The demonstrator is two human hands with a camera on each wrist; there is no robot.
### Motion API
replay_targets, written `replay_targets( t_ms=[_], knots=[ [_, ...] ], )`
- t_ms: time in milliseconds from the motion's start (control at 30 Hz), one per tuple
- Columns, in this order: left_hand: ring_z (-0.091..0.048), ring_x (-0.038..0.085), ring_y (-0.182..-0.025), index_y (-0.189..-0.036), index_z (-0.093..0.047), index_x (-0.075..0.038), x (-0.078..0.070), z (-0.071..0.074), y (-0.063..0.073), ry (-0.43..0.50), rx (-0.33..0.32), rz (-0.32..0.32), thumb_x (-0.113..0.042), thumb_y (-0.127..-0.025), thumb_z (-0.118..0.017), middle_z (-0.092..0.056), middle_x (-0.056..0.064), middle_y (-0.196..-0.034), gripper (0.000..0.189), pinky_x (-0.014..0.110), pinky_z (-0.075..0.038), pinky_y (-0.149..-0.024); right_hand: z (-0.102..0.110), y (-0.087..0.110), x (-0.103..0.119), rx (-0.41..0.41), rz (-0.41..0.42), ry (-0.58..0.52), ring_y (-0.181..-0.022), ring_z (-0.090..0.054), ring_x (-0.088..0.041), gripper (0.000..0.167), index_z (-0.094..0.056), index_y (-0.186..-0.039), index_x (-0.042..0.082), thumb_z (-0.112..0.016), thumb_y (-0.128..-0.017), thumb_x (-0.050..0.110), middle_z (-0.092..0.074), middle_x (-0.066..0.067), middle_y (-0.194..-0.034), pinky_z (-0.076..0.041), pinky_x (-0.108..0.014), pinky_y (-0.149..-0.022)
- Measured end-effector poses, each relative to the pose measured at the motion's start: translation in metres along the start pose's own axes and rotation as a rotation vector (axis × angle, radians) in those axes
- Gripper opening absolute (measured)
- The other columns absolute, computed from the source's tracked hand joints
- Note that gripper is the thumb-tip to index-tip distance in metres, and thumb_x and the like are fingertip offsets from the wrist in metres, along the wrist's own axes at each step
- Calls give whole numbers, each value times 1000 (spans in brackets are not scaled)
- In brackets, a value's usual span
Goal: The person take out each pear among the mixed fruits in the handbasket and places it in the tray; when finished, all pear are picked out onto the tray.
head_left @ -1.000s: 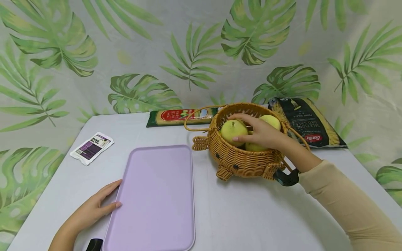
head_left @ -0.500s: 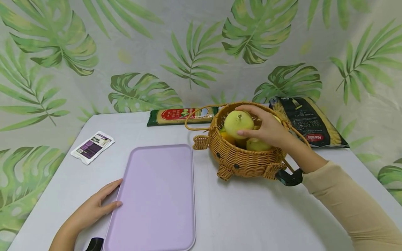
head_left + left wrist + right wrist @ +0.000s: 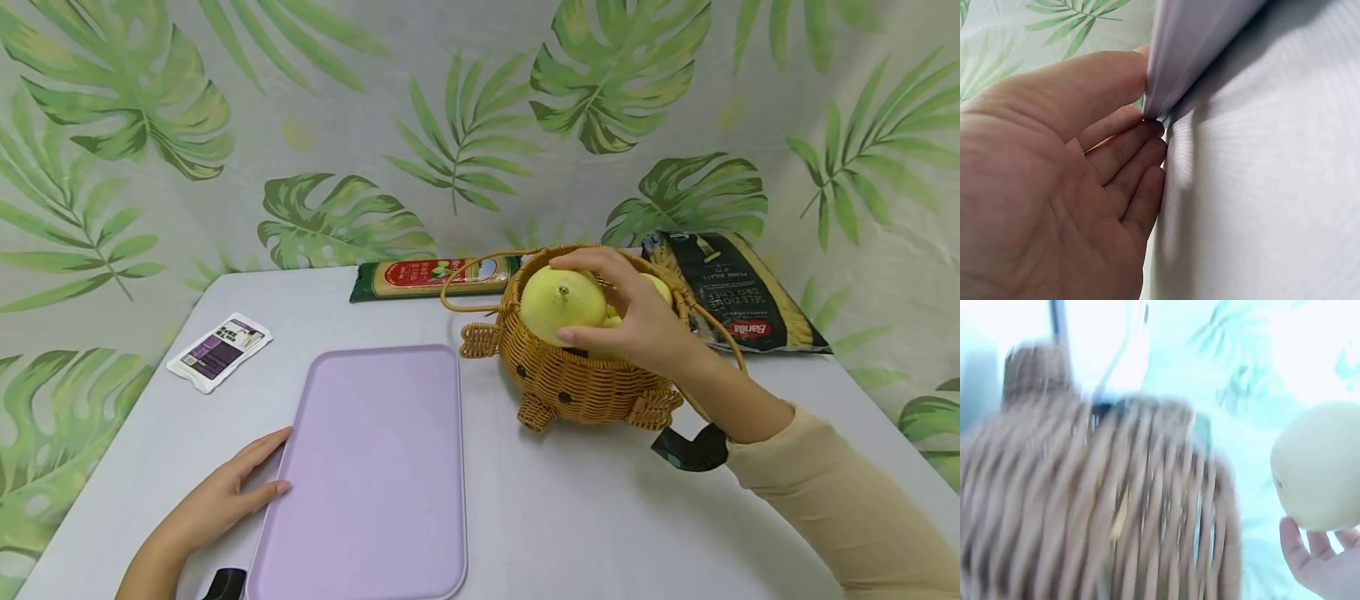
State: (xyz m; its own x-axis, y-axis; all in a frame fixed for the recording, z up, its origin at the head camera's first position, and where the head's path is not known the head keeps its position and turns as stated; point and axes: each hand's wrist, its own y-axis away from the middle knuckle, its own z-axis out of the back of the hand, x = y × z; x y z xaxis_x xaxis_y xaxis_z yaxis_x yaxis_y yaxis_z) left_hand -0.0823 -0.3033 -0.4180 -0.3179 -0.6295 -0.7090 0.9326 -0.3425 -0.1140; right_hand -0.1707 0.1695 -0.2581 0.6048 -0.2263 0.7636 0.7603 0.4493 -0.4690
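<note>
Right of the frame's middle, I have the right grip point(image 3: 651, 318) clamped on a pear point(image 3: 561, 302) over the basket point(image 3: 600, 393), and that pear could drop if the thumb point(image 3: 594, 337) slips on its round side.

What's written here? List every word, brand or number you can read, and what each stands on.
"Barilla": black bag
"SELEZIONE": same bag
"ORO CHEF": same bag
"PENNE RIGATE": same bag
Other small print on that bag: too small to read.
Green-and-red packet: lettering too small and blurred to read.
White-and-purple sachet: print too small to read.
</note>
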Motion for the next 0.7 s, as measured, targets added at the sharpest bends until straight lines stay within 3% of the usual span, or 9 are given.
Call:
replay_targets(
  t_ms=[133, 333, 500, 700],
  knots=[
    [-19, -15, -117, -138, -34, -7, -1, 0, 0, -4, -1, -3, -17, -85, -63, -35, 19, -135, 61, 1, -16, -88, -28, 0, 11, 23, 37, -112, -108, -42, -22, 64, -47, -127, 7, -73, -70, -4, -40, -5, -124, -45, -35, -84],
    [-19, -16, -117, -138, -35, -7, -1, 0, 0, -12, -6, 0, -18, -85, -63, -36, 19, -135, 61, 1, -17, -87, -81, -8, 15, 30, 21, -220, -106, -45, -22, 63, -47, -128, 10, -73, -71, 0, -41, -2, -125, -44, -39, -84],
    [-20, -16, -117, -138, -35, -7, 0, 0, 0, -5, -6, -5, -17, -85, -63, -36, 19, -134, 61, 1, -17, -88, -127, -20, 10, 38, -22, -267, -106, -46, -19, 60, -48, -128, 14, -73, -74, 5, -41, 1, -127, -44, -35, -85],
    [-20, -16, -117, -138, -35, -7, 1, 1, 0, -7, -11, -9, -16, -84, -64, -37, 19, -134, 61, 1, -17, -88, -176, -39, -6, 6, -141, -294, -103, -46, -16, 60, -48, -128, 22, -74, -75, 12, -44, 2, -121, -45, -30, -80]
  ],
)
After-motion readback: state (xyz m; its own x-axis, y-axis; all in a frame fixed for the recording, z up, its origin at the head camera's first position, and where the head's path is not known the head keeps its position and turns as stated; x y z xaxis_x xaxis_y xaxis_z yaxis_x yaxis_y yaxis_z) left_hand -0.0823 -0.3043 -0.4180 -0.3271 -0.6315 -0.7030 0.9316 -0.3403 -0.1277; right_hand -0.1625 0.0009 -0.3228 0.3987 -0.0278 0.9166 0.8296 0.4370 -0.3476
